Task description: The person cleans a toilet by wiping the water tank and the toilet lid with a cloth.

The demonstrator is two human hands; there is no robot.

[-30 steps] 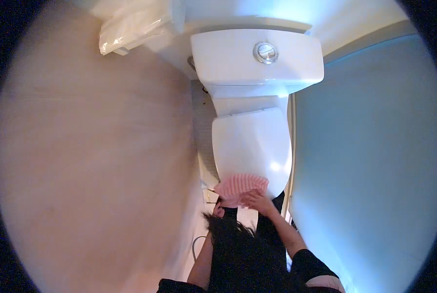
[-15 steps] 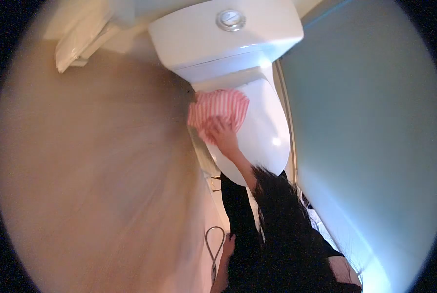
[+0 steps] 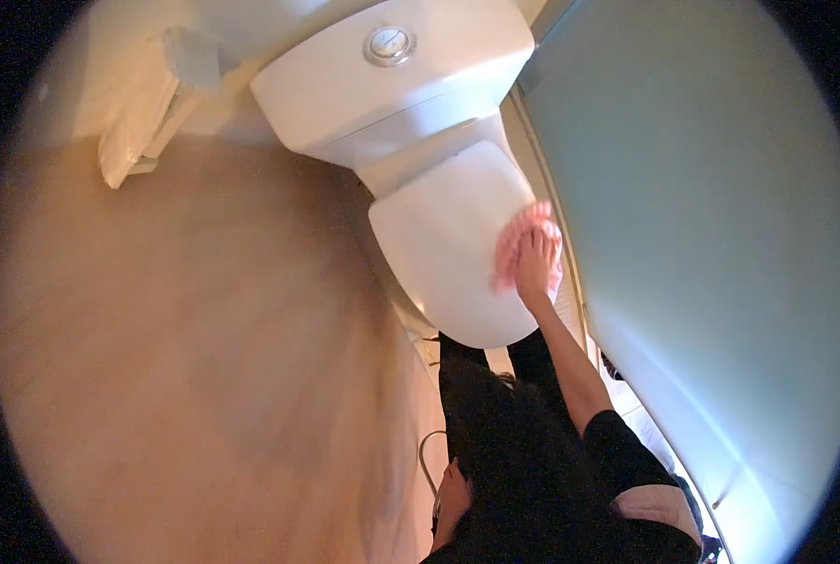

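Note:
My right hand [image 3: 534, 268] presses a pink-and-white striped cloth [image 3: 508, 252] onto the right edge of the closed white toilet lid [image 3: 443, 244]. The fingers lie over the bunched cloth, and both are slightly blurred. Low in the view, my left hand [image 3: 452, 498] rests against my black clothing. Its fingers are mostly hidden, so whether it grips anything does not show. Close beside it curves a thin grey hose [image 3: 424, 451], partly covered by the hand and clothing.
Behind the lid stands the white cistern [image 3: 392, 89] with a round flush button [image 3: 389, 44]. A brown wall [image 3: 204, 329] borders the left and a frosted panel [image 3: 702, 235] the right. A white wall-mounted holder [image 3: 143, 122] juts out at upper left.
My right hand has carried the striped cloth from the lid's left side across to its right edge. The head view has shifted, and more of the hose is now covered.

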